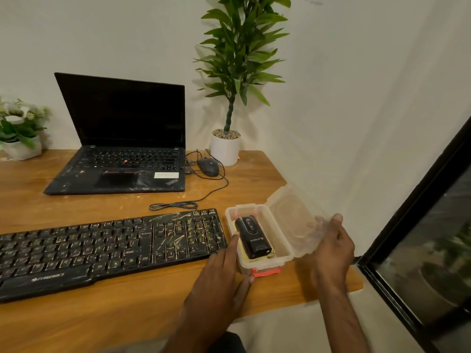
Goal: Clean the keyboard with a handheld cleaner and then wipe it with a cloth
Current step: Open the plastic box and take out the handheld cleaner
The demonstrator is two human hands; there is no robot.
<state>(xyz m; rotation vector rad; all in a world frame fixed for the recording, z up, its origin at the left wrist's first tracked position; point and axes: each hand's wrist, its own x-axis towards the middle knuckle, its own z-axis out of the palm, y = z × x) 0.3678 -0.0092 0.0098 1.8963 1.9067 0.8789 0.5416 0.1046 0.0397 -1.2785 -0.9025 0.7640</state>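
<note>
A black, dusty keyboard (107, 248) lies on the wooden desk (132, 314) at the front left. Right of it stands a clear plastic box (280, 240) with its lid (295, 217) swung open to the right. Inside lies a black handheld cleaner (252, 236) on top of a yellow cloth (270, 255). My left hand (224, 273) holds the box's left side, its thumb at the front corner. My right hand (331, 248) grips the free edge of the open lid.
An open black laptop (122, 146) stands at the back of the desk, with a wired mouse (208, 166) and its coiled cable (175, 206) beside it. A potted plant (225, 149) is behind the box, and a flower pot (20, 146) at the far left. A dark window frame (407, 225) runs along the right.
</note>
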